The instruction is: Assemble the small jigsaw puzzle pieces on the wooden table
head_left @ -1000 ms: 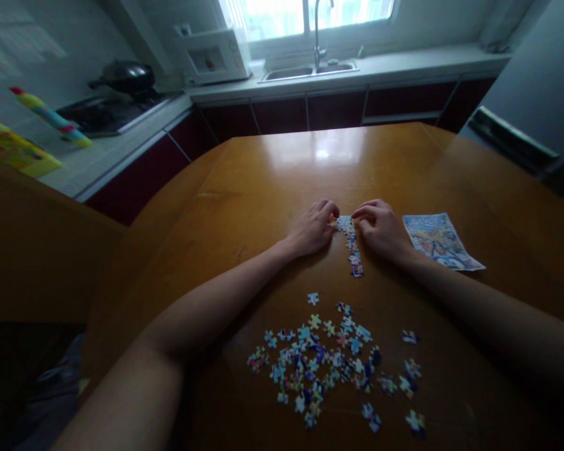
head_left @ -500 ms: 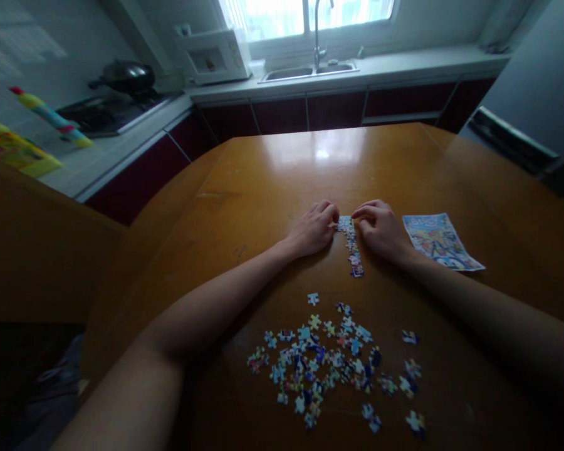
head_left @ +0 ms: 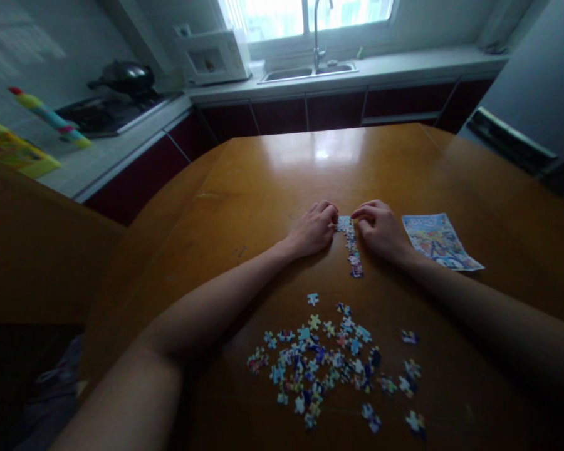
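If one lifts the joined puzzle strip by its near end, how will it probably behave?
The joined puzzle strip would probably sag or come apart, since it is narrow and built from small pieces. It is likely light, as it looks thin.

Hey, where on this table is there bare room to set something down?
Bare wood lies beyond the left hand and right hand to the far edge of the table, left of the left forearm, and right of the printed sheet. It's crowded between the hands, around the joined puzzle strip, and nearest you, where loose puzzle pieces lie.
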